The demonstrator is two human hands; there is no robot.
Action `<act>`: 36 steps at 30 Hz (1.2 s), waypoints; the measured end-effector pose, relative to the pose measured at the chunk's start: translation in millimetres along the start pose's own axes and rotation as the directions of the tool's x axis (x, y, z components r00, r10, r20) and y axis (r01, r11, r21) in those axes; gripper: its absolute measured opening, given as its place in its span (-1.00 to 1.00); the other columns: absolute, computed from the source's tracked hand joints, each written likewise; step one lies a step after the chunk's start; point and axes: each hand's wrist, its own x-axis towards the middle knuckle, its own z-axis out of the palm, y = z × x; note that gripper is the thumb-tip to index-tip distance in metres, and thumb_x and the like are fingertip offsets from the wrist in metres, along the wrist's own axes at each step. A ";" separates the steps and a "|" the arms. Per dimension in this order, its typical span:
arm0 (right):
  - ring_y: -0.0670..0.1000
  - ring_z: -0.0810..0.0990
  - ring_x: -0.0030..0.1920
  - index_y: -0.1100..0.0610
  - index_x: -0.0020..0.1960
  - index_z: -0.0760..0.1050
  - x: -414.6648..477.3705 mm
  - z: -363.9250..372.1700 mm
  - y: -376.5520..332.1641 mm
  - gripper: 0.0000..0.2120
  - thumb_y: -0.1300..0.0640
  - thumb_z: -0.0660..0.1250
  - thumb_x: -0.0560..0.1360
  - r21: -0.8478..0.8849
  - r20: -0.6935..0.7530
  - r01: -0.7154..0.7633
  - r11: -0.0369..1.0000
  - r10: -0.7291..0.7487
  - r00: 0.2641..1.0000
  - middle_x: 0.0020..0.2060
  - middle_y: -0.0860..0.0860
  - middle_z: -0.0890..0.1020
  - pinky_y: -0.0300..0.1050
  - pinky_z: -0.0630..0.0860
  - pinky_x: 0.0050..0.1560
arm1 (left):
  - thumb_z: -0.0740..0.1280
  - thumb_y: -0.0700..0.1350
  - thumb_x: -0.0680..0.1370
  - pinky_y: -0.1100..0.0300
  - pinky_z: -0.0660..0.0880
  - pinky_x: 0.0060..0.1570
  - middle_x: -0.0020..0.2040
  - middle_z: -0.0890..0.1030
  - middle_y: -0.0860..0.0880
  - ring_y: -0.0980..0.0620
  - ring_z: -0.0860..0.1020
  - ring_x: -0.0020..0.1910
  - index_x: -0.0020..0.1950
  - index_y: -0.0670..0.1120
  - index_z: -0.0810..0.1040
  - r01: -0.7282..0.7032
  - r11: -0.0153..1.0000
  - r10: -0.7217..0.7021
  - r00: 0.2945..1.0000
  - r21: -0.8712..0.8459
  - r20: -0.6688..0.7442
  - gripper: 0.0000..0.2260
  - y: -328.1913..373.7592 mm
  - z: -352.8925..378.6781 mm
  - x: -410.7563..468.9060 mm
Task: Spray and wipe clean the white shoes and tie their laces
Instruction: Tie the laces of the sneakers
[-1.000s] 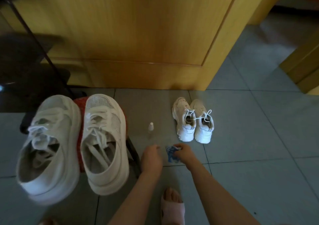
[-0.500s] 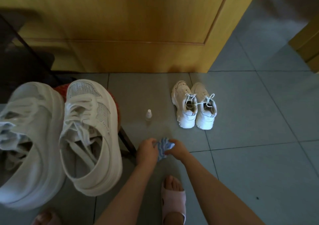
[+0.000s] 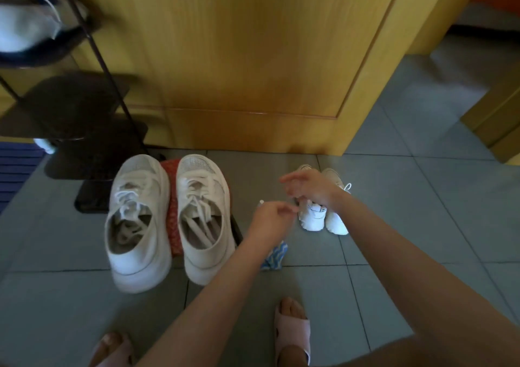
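Note:
Two small white shoes [image 3: 312,218] stand side by side on the grey tile floor, close to the wooden door. My right hand [image 3: 309,189] hovers right over them with fingers spread, hiding their tops. Just left of them is my left hand [image 3: 270,217], loosely curled and holding nothing. The white tip of the spray bottle [image 3: 261,202] peeks out behind it. A blue-and-white cloth [image 3: 275,255] lies on the floor, partly under my left forearm. Two larger white shoes [image 3: 205,220] with loose laces rest on a red stool [image 3: 171,217] at the left.
A dark metal shoe rack [image 3: 84,130] stands at the left, with a blurred shoe on its top shelf. The yellow wooden door [image 3: 253,57] fills the back. My feet in pink slippers [image 3: 292,330] are at the bottom edge. A blue mat [image 3: 14,166] lies far left.
Both hands have let go of the cloth, which now lies on the floor. They have moved forward to the small shoes. The view has shifted right and up.

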 end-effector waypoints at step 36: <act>-0.05 0.50 -0.29 0.12 -0.12 0.57 -42.5 95.3 -125.1 -0.90 0.10 0.33 0.50 0.134 0.026 0.176 0.975 -0.181 0.983 -0.31 0.00 0.57 -0.19 0.44 -0.19 | 0.43 -0.18 0.45 0.31 0.50 -0.03 -0.05 0.61 0.13 0.22 0.57 -0.05 0.02 0.02 0.58 -0.321 0.922 0.339 0.940 0.215 -0.049 -0.81 -15.6 -172.2 -45.7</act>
